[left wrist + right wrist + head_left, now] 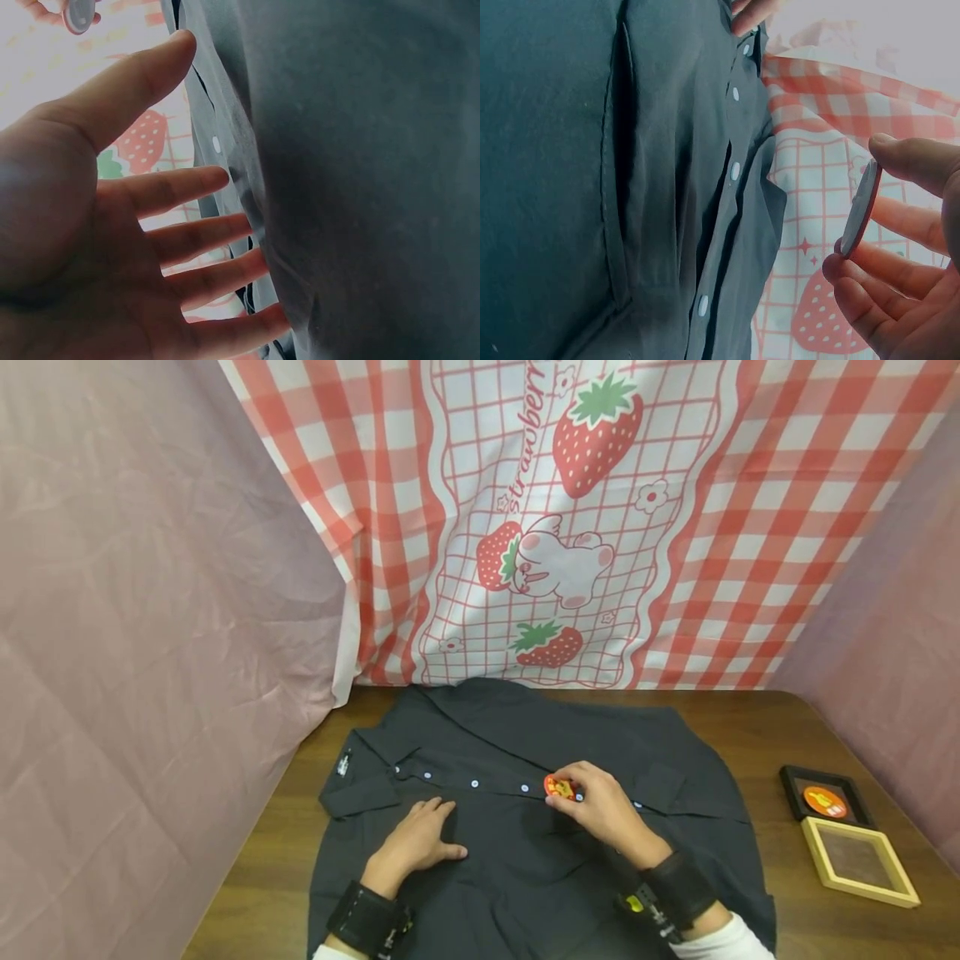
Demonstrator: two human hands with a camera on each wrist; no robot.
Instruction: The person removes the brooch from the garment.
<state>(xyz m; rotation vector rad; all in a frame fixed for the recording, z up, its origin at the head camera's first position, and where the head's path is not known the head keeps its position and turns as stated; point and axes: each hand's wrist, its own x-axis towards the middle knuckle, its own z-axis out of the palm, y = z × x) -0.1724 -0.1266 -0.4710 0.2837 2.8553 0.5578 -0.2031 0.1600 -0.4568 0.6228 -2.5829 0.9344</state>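
A dark button-up shirt (517, 860) lies spread on the wooden table, with a row of small pale buttons along its placket. My right hand (603, 810) pinches a round red-rimmed badge (558, 787) with a yellow picture on its face, held above the placket. In the right wrist view the badge (860, 210) shows its pale back, gripped at the edge between thumb and fingers. With fingers spread and straight, my left hand (420, 839) rests on the shirt left of the badge, its fingertips (279, 319) at the cloth in the left wrist view.
At the table's right stands a black square frame (791, 793) with an orange round badge (825, 802) in it. A light wooden frame (817, 852) lies against its near side. A strawberry-print cloth (675, 585) hangs behind the table (255, 868); pinkish drapes flank it.
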